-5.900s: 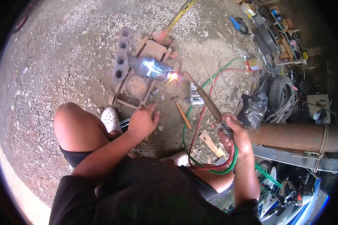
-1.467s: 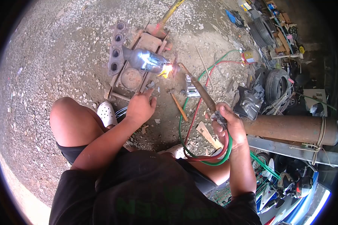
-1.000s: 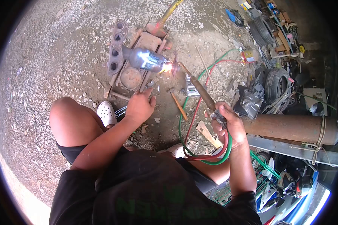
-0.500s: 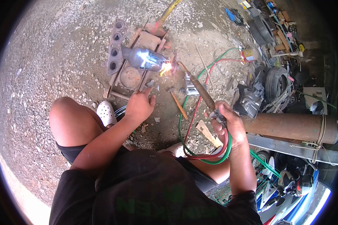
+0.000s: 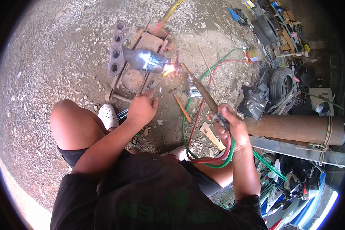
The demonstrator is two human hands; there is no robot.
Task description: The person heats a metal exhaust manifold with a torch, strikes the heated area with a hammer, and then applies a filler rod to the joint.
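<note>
My right hand (image 5: 234, 124) is closed around the handle of a gas cutting torch (image 5: 206, 92) with red and green hoses (image 5: 222, 163). The torch tip points at the end of an exhaust manifold with a rounded catalytic converter body (image 5: 136, 59), where bright flame and sparks (image 5: 169, 69) show. The manifold lies across a rusty floor jack (image 5: 151, 41), its flange with several round ports facing left. At the near end of the jack's frame, my left hand (image 5: 142, 109) is curled low with the thumb apart; its fingertips are partly hidden, as is whatever they grip.
A wooden-handled tool (image 5: 182, 107) lies on the gravel between my hands. To the right are a rusty gas cylinder (image 5: 295, 129), a tire (image 5: 281, 86), scrap metal (image 5: 255, 102) and a can (image 5: 253, 55). The hoses loop across the ground beside my feet.
The sparks under the torch tip have spread slightly wider and lower. My right hand and the torch have shifted very slightly left; my left hand stays in place.
</note>
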